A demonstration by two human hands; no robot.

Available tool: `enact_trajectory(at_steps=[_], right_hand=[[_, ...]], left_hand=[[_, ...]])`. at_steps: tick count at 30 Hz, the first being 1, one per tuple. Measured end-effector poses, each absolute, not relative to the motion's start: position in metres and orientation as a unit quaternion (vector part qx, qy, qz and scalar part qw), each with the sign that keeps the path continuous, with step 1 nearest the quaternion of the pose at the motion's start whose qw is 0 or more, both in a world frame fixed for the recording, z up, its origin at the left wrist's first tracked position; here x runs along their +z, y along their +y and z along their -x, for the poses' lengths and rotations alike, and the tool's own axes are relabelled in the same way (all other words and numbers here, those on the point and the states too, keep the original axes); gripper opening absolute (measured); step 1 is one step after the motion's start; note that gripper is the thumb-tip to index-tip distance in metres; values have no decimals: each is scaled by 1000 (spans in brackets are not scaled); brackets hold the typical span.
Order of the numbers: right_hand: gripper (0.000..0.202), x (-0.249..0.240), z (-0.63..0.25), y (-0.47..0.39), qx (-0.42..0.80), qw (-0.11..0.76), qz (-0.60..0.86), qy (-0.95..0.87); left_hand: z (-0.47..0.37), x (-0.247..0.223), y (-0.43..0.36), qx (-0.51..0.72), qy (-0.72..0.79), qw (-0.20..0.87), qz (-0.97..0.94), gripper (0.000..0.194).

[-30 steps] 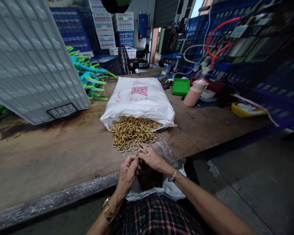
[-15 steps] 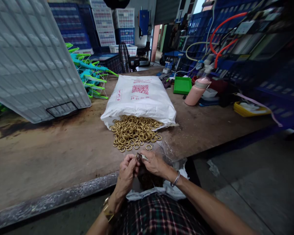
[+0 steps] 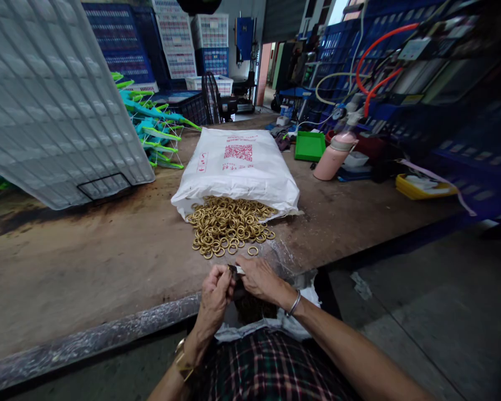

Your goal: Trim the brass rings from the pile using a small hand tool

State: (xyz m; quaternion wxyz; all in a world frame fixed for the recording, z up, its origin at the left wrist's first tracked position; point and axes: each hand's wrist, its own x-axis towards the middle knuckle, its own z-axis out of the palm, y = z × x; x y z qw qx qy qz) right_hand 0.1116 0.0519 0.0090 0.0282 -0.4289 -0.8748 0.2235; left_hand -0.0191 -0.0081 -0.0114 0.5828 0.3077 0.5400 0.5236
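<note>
Over the table's front edge, my left hand [image 3: 215, 291] is closed, its fingertips pinching a small gold-coloured ring that is mostly hidden. Close beside it, my right hand [image 3: 262, 277] wraps round a small knife [image 3: 237, 270] with a pale handle and a dark blade, which meets the left fingertips. Just beyond both hands lies a heap of gold-coloured metal rings [image 3: 229, 225], spilling from the open mouth of a white woven sack [image 3: 209, 172] with red print. Below my hands, an opened bag [image 3: 250, 329] with dark contents rests at my lap.
A pale ribbed plastic crate [image 3: 67, 111] stands at the left, with green and blue plastic parts [image 3: 154, 131] behind it. Toward the right are a green tray [image 3: 309, 146], a pink bottle [image 3: 333, 159] and a yellow tray [image 3: 423, 188]. The table edge [image 3: 108, 328] runs in front.
The knife has shifted slightly left against my left fingertips, and its pale handle shows at a flatter angle. Both hands stay close together; the heap and sack are unchanged.
</note>
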Motion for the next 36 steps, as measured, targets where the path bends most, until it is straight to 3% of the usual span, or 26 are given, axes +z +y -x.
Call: enact_trajectory(at_steps=[13, 18, 24, 27, 31, 36], right_hand=[[22, -5, -131, 68, 150, 106, 553, -813], [20, -4, -132, 75, 141, 109, 603, -778], [19, -1, -130, 81, 140, 76, 603, -781], [17, -3, -133, 82, 142, 89, 594, -787], [16, -6, -137, 78, 177, 136, 552, -804], [10, 1, -130, 65, 277, 212, 460, -816]], left_hand=[[18, 9, -31, 529, 428, 709, -187, 32], [18, 4, -25, 554, 418, 708, -129, 33], [24, 8, -16, 548, 382, 742, -58, 39], [28, 5, -14, 556, 369, 744, -35, 25], [25, 6, -12, 559, 420, 715, -19, 23], [16, 8, -7, 574, 462, 657, -159, 35]])
